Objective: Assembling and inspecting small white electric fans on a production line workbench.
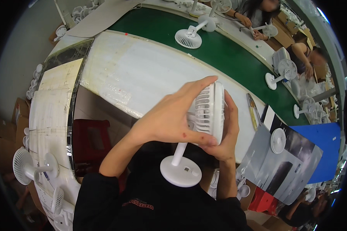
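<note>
A small white desk fan [204, 109] is held up in front of my chest, its round base [180, 171] hanging below on a short stem. My left hand [167, 117] grips the back and left side of the fan head, fingers and thumb curved around the ribbed grille. Around the right side of the head wraps my right hand [229, 134], partly hidden behind it. The fan's front is turned to the right, so its face does not show.
Ahead lies a white worktable [127, 73] beside a green conveyor belt [243, 57] carrying fans [189, 37]. To the right, a round white grille [278, 140] rests on printed sheets [264, 158], near a yellow tool [253, 115]. A red stool [90, 140] stands left. Co-workers [254, 19] sit across.
</note>
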Demonstrator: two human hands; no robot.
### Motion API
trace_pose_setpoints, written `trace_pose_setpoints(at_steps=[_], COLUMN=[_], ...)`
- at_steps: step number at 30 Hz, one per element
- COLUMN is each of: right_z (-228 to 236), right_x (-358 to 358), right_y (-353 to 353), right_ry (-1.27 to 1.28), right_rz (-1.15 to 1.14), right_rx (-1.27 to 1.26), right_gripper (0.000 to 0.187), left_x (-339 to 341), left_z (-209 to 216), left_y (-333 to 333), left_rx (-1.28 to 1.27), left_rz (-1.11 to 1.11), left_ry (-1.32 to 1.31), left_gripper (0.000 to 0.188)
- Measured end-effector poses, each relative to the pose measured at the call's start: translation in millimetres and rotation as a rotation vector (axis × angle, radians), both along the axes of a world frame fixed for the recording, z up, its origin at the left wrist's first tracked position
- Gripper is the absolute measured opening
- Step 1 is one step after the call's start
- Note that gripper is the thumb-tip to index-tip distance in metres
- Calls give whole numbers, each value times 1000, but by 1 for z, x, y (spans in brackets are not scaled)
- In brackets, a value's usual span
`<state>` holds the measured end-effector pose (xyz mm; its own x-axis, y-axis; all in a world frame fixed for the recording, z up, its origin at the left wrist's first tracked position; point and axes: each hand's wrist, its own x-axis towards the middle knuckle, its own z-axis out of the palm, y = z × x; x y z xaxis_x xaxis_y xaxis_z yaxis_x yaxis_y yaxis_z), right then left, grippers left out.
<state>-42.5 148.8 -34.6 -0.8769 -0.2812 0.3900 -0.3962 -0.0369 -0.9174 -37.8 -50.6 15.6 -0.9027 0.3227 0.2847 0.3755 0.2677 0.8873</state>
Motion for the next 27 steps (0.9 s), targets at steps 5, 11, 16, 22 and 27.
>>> trace_pose_setpoints(at_steps=[5,11,16,22,27], right_z=[-10,-19,-17,-18,-15], right_x=[8,14,17,19,27], right_y=[10,25,28,29,31], right_ry=[-247,-397,-387,-402,-431], right_rz=[65,25,40,45,83], right_rx=[-246,-244,-230,-222,-280], right_gripper=[129,144,148,145,146], left_x=[0,-3,-3,-5,-4], left_z=[-1,5,5,3,0], left_y=[24,35,37,42,46], left_rx=[-49,-169,-178,-159,-89], left_rz=[102,139,116,89,4], left_ry=[-11,72,0,16,-58], left_gripper=[115,119,113,119,116])
